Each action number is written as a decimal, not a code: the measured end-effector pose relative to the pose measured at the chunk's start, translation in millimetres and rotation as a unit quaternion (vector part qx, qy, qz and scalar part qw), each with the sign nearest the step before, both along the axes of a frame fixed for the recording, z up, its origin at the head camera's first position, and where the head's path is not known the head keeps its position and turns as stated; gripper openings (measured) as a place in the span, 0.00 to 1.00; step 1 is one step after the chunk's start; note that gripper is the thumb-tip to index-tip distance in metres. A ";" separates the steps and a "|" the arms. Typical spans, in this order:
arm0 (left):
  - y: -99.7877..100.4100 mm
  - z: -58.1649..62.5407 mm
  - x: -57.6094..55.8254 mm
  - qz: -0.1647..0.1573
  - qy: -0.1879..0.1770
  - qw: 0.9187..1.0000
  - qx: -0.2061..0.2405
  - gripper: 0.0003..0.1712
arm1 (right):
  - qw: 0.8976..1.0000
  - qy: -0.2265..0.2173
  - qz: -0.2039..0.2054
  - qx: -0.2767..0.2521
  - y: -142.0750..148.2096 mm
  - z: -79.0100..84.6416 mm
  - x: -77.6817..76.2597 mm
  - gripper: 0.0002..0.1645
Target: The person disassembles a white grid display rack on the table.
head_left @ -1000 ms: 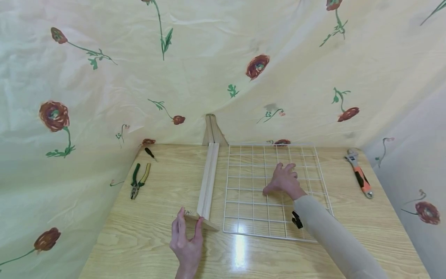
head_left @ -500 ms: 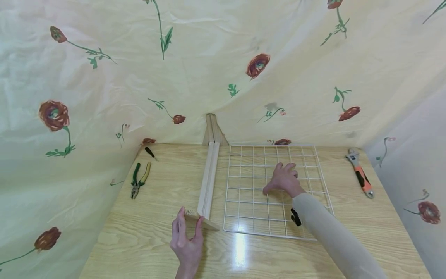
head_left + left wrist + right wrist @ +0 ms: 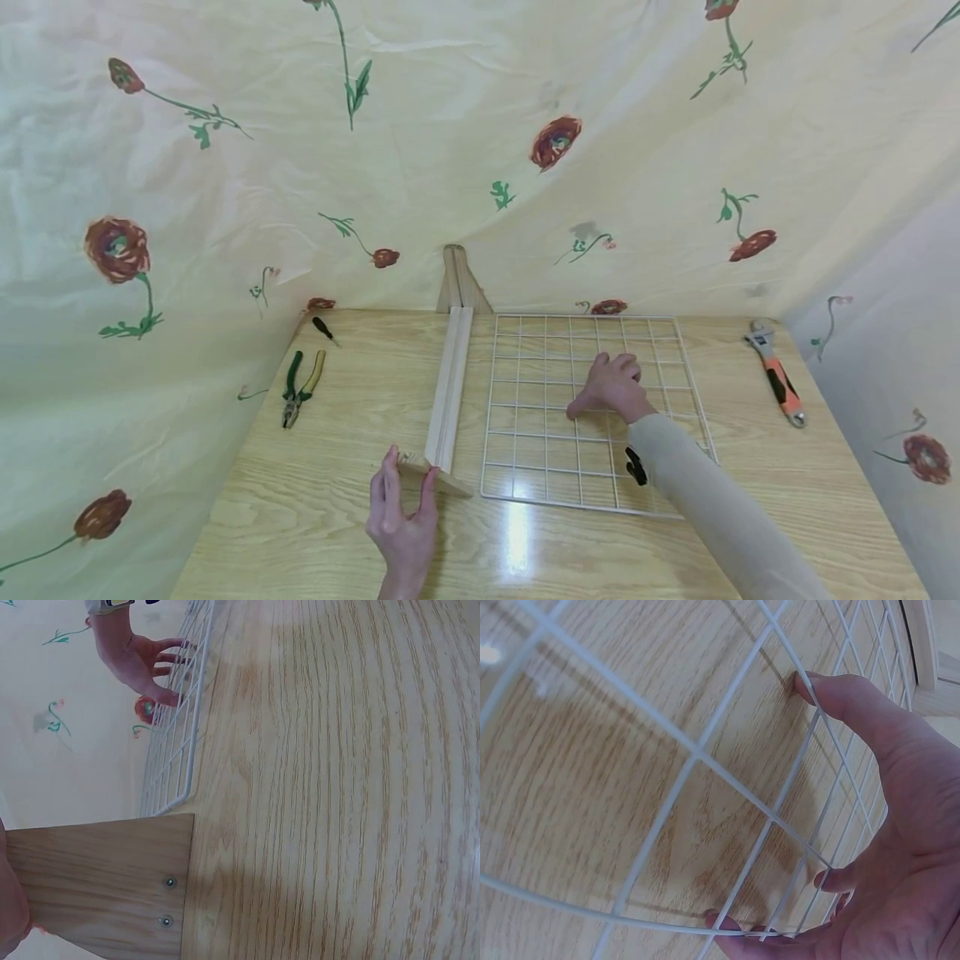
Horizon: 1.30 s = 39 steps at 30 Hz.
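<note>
My left hand (image 3: 401, 529) pinches a flat wooden end board (image 3: 450, 482) between thumb and fingers. In the left wrist view two screw heads show in that board (image 3: 97, 859). A pale grooved wooden rail (image 3: 447, 392) runs from it to another upright wooden end piece (image 3: 460, 287) at the back. To the right, a white wire grid panel (image 3: 516, 435) lies on or just over the table. My right hand (image 3: 611, 390) is spread over its middle, thumb and fingertips hooked at the wires, as the right wrist view of the grid (image 3: 697, 754) shows.
Combination pliers (image 3: 297, 392) and a small black screwdriver (image 3: 322, 328) lie on the wooden table (image 3: 300, 517) at left. An adjustable wrench (image 3: 776, 375) with an orange and black handle lies at right. A flowered cloth (image 3: 450, 125) hangs behind the table.
The grid's far edge has shifted slightly toward me. Both hands stay nearly where they were, and the wooden frame has not moved.
</note>
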<state>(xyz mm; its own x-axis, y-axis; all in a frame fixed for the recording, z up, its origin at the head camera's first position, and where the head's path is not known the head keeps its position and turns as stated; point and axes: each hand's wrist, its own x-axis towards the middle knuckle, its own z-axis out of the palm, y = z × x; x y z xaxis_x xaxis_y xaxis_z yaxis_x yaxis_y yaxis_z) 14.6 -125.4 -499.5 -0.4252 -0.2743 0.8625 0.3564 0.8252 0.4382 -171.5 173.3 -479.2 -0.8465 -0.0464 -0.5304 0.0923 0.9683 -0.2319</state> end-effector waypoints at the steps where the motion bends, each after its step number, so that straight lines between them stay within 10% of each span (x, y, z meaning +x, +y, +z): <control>1: 0.2 -0.1 -0.1 0.000 0.001 1.000 0.000 0.34 | 1.000 0.000 0.000 0.000 0.2 -0.3 -0.1 0.83; 39: -0.2 1.0 1.7 -0.002 0.005 1.000 0.010 0.33 | 1.000 -0.001 -0.019 -0.023 6.5 -11.7 -0.4 0.84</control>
<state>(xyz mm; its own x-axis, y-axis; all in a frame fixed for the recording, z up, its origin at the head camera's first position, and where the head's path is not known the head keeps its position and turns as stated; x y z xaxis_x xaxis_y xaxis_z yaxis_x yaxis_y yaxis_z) 16.3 -125.5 -498.5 -0.4177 -0.2887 0.8615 0.3649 0.8150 0.4501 -172.0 179.8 -490.9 -0.8475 -0.0394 -0.5294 0.1285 0.9524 -0.2765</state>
